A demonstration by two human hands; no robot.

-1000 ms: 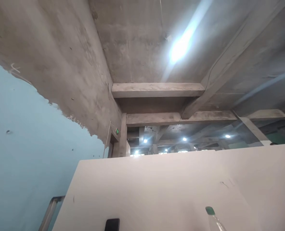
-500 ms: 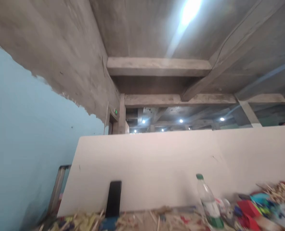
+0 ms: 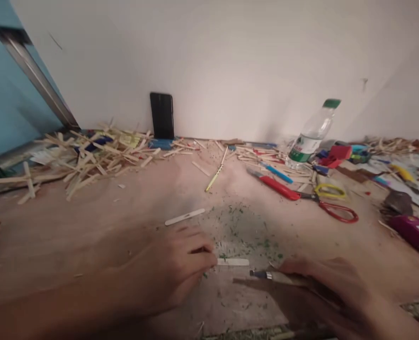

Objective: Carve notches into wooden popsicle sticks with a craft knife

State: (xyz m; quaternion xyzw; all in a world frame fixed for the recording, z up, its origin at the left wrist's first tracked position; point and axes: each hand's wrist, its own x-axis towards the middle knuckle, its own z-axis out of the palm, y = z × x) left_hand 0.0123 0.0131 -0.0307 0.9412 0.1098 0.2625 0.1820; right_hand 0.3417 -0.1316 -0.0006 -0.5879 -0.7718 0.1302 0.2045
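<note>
My left hand (image 3: 186,262) is closed over one end of a pale wooden craft stick (image 3: 233,262), which lies flat on the table (image 3: 142,236). In my right hand (image 3: 337,288) is a slim wooden-handled tool (image 3: 290,278); it has a metal collar and a short dark tip, its exact kind blurred. That tip sits just right of the stick, apart from it. A second craft stick (image 3: 184,216) with a dark mark in its middle lies beyond my left hand. Small green shavings (image 3: 245,226) are scattered around the held stick.
A black phone (image 3: 162,115) leans against the white partition (image 3: 230,61), with heaped wooden sticks (image 3: 92,160) to its left. Rightward are a red-handled cutter (image 3: 278,187), scissors (image 3: 331,203), a blue pen (image 3: 276,173), a plastic bottle (image 3: 308,141) and a purple package (image 3: 414,236).
The view has swung down from the ceiling and partition to the tabletop. Both my hands, the held stick and the wooden-handled tool are now in sight.
</note>
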